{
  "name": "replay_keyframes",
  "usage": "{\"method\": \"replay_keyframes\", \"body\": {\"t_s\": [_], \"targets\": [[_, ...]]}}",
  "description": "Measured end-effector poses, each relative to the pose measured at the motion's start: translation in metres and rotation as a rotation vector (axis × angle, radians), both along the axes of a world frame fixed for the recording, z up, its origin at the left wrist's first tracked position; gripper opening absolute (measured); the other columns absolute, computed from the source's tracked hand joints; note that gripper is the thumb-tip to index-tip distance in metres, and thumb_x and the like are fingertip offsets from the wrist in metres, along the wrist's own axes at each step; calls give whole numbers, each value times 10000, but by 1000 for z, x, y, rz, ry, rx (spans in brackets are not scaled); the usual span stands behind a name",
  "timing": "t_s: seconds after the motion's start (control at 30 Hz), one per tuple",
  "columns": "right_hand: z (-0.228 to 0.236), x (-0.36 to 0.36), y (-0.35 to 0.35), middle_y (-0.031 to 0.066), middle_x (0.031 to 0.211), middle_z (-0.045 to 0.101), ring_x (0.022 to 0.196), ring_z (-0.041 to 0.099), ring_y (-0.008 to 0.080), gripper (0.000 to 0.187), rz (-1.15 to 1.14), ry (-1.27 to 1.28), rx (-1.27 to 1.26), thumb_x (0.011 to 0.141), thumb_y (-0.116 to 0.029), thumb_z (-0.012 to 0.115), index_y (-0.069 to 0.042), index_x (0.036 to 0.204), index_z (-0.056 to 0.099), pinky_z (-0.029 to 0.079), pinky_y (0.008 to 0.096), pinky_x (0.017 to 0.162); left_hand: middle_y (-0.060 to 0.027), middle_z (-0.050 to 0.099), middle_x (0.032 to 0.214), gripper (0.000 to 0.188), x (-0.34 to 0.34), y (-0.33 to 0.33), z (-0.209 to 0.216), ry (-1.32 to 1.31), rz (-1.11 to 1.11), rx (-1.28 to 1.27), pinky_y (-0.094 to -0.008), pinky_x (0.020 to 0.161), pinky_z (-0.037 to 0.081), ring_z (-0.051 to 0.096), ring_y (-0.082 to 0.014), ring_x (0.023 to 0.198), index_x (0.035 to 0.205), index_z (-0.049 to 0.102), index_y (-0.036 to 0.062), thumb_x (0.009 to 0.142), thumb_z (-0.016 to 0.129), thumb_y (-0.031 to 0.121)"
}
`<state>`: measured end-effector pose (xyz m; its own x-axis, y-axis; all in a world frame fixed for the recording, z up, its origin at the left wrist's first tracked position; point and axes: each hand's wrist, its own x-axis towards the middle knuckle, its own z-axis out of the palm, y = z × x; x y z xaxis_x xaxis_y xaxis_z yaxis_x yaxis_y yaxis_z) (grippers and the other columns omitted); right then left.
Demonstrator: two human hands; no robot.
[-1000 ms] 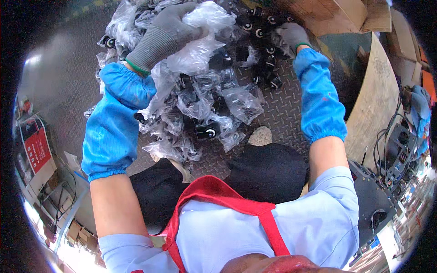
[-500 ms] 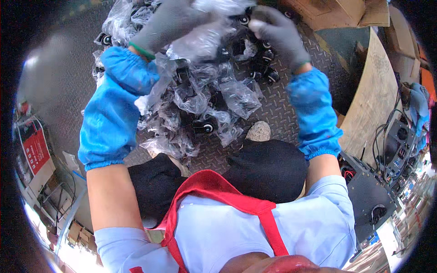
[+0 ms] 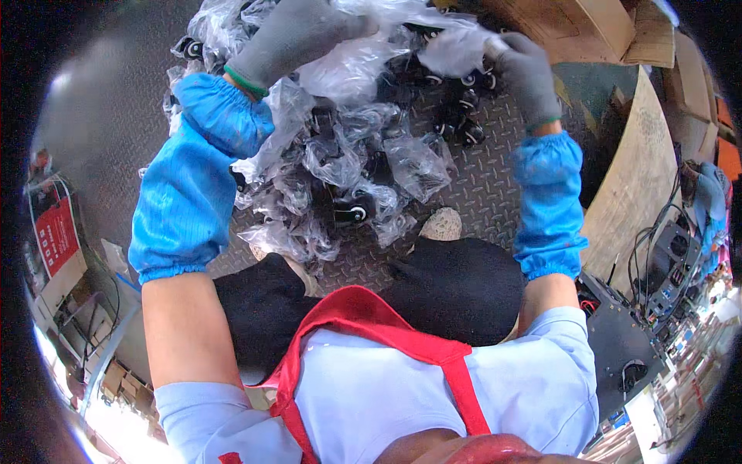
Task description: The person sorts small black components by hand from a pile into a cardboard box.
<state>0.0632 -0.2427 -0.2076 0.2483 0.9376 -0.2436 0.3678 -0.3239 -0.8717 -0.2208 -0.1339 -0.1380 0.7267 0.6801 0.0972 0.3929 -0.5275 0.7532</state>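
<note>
On the floor lies a heap of clear plastic bags [image 3: 417, 166] with black caster wheels [image 3: 353, 213] among and inside them. My left hand [image 3: 297, 42], in a grey glove, reaches over the far side of the heap, its fingers closed at crumpled clear plastic. At the far right of the heap my right hand [image 3: 527, 77], gloved alike, pinches the end of a stretched clear plastic bag [image 3: 456, 51]. Whether a caster is in that bag I cannot make out. Several bare casters [image 3: 468, 116] lie just left of my right hand.
The heap rests on a patterned metal floor [image 3: 487, 174] in front of my shoes. Open cardboard boxes [image 3: 576, 27] stand at the far right, beside a leaning wooden board [image 3: 630, 174]. Black equipment with cables [image 3: 668, 255] is on the right; a red-and-white box [image 3: 56, 240] is at left.
My right hand has moved right and slightly nearer, away from the casters, and plastic now stretches from its fingers. My left hand has shifted only a little.
</note>
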Motion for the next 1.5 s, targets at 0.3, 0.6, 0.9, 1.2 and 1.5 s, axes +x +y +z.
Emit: {"method": "replay_keyframes", "body": {"t_s": [0.3, 0.6, 0.9, 1.2, 1.5], "targets": [[23, -73, -2, 26, 933, 660, 840, 592, 103, 324, 112, 667, 202, 861, -247, 654, -8, 1081, 653, 482, 246, 743, -115, 689, 1037, 415, 10, 3, -20, -560, -362, -81, -309, 861, 484, 626, -182, 956, 1181, 620, 30, 801, 715, 167], [-109, -80, -43, 165, 856, 672, 817, 647, 259, 442, 111, -216, -193, 771, -377, 683, 15, 975, 672, 491, 364, 743, -145, 672, 1066, 507, -9, -5, 12, 83, 197, -38, -326, 880, 474, 616, -208, 997, 1170, 609, -12, 720, 765, 162], [-42, -28, -7, 150, 1037, 646, 977, 618, 327, 453, 134, -952, -129, 818, -451, 644, -75, 1071, 655, 490, 436, 806, -173, 614, 1204, 564, -24, 7, -14, 2, 155, -28, -334, 962, 443, 575, -224, 1116, 1185, 587, -53, 703, 777, 170], [-102, -51, 51, 127, 969, 679, 904, 650, 334, 374, 212, -970, -62, 794, -413, 651, -90, 975, 707, 506, 427, 811, -176, 619, 1201, 541, -26, -1, -7, -27, 127, 65, -327, 973, 438, 572, -228, 1134, 1217, 570, -39, 725, 725, 125], [-7, -13, 15, 13, 873, 631, 755, 542, 90, 214, 36, 277, 129, 930, -178, 546, -8, 966, 670, 441, 238, 708, -121, 634, 1126, 532, 0, -14, 11, -59, -69, -156, -319, 943, 450, 589, -196, 1057, 1247, 545, 37, 745, 710, 105]]}}
